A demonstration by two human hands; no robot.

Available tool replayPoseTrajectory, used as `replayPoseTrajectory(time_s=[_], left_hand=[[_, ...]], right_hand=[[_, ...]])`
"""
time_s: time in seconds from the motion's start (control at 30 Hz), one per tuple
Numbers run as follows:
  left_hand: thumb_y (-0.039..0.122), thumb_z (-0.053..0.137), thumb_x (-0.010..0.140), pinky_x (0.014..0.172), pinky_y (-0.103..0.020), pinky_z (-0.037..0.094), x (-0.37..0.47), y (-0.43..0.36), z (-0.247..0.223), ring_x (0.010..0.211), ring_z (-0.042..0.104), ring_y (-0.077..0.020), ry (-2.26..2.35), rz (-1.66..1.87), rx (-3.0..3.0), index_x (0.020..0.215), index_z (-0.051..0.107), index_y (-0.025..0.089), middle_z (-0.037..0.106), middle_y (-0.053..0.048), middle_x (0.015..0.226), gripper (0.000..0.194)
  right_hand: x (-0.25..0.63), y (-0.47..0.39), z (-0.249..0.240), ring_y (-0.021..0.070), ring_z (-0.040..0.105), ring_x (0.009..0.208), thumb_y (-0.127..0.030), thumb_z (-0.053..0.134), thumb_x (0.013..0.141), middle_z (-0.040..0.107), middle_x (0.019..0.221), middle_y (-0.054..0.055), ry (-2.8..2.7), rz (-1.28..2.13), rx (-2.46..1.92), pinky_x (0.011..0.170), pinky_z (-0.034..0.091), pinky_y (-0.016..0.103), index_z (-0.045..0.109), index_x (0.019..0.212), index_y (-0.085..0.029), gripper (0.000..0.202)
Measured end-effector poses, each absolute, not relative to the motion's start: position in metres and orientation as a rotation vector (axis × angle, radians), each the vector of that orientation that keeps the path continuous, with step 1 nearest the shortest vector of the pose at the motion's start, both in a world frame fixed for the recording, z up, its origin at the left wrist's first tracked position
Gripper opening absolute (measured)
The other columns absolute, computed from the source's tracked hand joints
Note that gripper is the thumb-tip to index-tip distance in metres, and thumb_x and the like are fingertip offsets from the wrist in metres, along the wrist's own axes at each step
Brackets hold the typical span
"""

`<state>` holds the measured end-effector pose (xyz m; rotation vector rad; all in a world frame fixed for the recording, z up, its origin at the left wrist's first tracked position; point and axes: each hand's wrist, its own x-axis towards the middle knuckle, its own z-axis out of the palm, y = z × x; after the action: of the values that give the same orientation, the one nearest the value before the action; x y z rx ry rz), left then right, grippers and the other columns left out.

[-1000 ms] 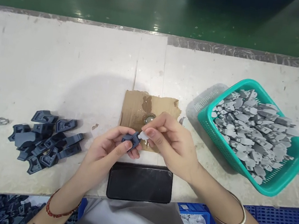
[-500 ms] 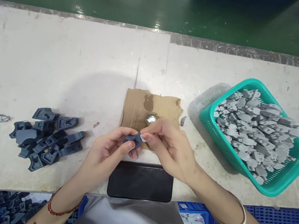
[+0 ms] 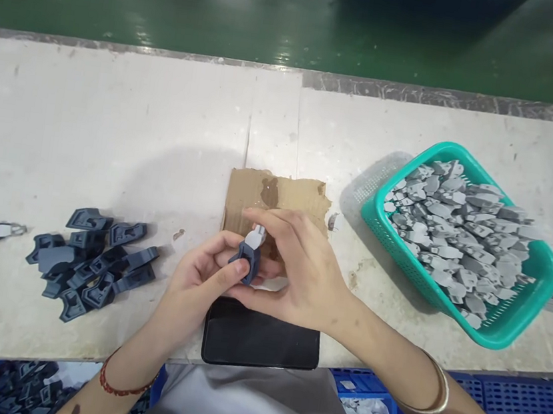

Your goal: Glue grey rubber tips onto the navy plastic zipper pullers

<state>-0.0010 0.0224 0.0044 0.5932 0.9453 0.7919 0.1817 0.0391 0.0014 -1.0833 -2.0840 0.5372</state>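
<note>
Spanning the frame's middle, a white tabletop (image 3: 92, 104) is occupied at right by a green basket (image 3: 544, 277) heaped with grey parts (image 3: 454, 235). At centre, thumb and forefinger of the right hand (image 3: 311, 278) are held apart; whether anything is gripped by its other fingers cannot be told. Between the left hand's (image 3: 197, 281) thumb and fingers, a dark blue piece (image 3: 253, 256) is clamped, topped by a small pale piece (image 3: 255, 237).
</note>
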Motion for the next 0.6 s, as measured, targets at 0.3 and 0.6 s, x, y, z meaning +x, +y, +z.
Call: replayPoseTrajectory(time_s=[0.3,0.6], left_hand=[[0.038,0.079,0.091,0.073,-0.022,0.058,-0.0015,0.0202,0.0037,0.071,0.074,-0.0147,0.859,0.725,0.615,0.094,0.074,0.019,0.080,-0.003,0.080,0.020],[0.042,0.081,0.088,0.068,-0.022,0.055,-0.0042,0.0172,0.0019,0.069,0.068,-0.0144,0.897,0.710,0.654,0.093,0.074,0.017,0.076,-0.005,0.078,0.027]], right_hand=[[0.1836,0.0414,0.0069,0.0252,0.065,0.081,-0.043,0.069,0.090,0.075,0.097,0.010,-2.173,0.233,-1.112,0.069,0.049,0.038,0.062,0.110,-0.019,0.032],[0.1831,0.0426,0.0033,0.0228,0.062,0.074,-0.048,0.069,0.088,0.073,0.084,0.007,-2.160,0.227,-1.064,0.066,0.049,0.036,0.065,0.092,-0.021,0.028]])
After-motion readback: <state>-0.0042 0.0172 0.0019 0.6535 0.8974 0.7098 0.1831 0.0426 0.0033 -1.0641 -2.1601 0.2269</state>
